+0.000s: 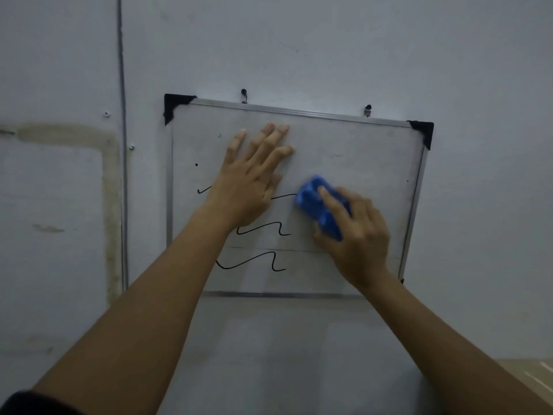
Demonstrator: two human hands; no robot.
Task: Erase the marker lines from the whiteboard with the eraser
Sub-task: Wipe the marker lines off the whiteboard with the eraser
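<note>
A grey wall (299, 40) carries a framed whiteboard (359, 145) on two hooks. The left hand (248, 181) lies flat on the board, fingers spread. The right hand (356, 232) clamps a blue eraser (317, 205) against the board. Black wavy lines (260, 230) sit below the left fingers. No readable writing shows.

Dim, bluish, even light; soft overall, with motion blur around the right hand (356, 232) and wide-angle bending at the edges.
</note>
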